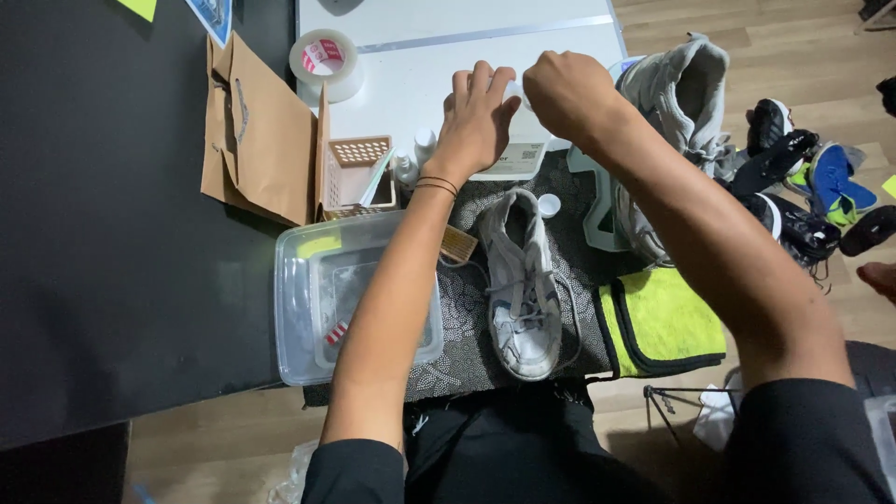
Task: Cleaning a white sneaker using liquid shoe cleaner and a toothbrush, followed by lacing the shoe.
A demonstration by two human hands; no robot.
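Observation:
My left hand (478, 117) and my right hand (567, 91) meet over the white table top, both closed around a small whitish bottle whose body is mostly hidden between them. Below them a worn white sneaker (523, 285) with loose laces lies on a dark dotted mat (462, 308), toe pointing toward me. A small white cap (550, 204) rests on the mat beside the sneaker's heel. Black bands circle my left wrist.
A clear plastic tub (313, 299) sits left of the sneaker, with a small basket (357, 173), little bottles (416, 154), a brown paper bag (259, 140) and a tape roll (325, 61) behind. A grey high-top shoe (677, 103), a yellow cloth (663, 322) and several shoes on the floor (812, 187) lie right.

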